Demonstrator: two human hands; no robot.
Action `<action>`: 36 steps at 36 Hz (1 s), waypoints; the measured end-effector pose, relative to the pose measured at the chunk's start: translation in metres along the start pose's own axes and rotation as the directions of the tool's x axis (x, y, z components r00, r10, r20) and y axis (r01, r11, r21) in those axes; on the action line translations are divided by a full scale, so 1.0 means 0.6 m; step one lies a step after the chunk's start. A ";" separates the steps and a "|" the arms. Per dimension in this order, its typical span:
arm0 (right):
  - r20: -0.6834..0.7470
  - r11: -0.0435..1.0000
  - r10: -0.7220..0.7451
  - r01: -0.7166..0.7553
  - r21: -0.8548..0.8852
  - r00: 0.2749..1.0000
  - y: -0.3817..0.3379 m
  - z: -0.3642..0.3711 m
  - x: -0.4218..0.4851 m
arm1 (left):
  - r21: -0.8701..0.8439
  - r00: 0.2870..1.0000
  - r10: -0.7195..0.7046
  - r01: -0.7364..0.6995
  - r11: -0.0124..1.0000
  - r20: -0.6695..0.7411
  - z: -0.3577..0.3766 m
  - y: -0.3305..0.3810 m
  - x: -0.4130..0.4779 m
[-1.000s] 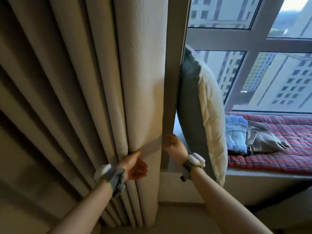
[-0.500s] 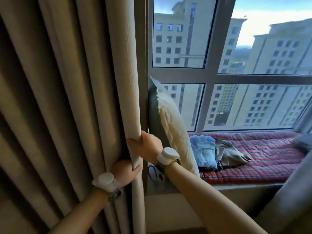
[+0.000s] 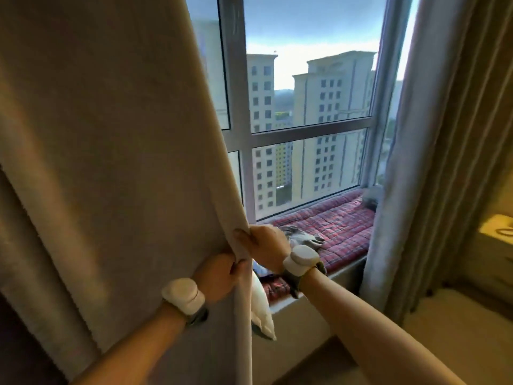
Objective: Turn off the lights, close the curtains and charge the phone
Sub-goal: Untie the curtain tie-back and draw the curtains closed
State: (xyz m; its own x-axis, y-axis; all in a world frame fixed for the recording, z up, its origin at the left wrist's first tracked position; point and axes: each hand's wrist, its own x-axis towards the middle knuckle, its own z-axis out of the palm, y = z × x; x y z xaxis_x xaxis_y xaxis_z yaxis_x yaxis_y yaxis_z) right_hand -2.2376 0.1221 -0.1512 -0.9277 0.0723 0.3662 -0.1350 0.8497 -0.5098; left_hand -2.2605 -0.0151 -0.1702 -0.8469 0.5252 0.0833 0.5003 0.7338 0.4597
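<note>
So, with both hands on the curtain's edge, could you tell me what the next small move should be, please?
Probably keep drawing the left curtain rightward: both the left hand and right hand grip its edge, and the window is uncovered.

Large window (image 3: pixel 311 87), grey frame, several panes; daylight outside, overcast sky, tall pale apartment blocks. Window seat below carries a red plaid quilted mat (image 3: pixel 338 226); crumpled grey cloth (image 3: pixel 305 238) lies on it. White pillow (image 3: pixel 262 309) leans at the seat's front edge. Far right: warm yellow lit surface (image 3: pixel 497 227), blurred. Floor pale beige.
</note>
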 end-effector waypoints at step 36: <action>-0.349 0.814 0.510 -0.572 -0.099 0.786 0.781 -0.580 -0.053 | -0.001 0.868 0.385 -0.405 0.914 0.313 0.423 0.794 0.540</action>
State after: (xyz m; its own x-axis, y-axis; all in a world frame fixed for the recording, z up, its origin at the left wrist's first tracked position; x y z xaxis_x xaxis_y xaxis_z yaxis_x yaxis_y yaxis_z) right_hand -2.1502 0.7000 -0.1308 -0.6764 0.6727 0.2999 0.4551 0.7019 -0.5479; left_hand -2.2510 0.6142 -0.1488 -0.4864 0.8733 -0.0270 0.8002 0.4577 0.3876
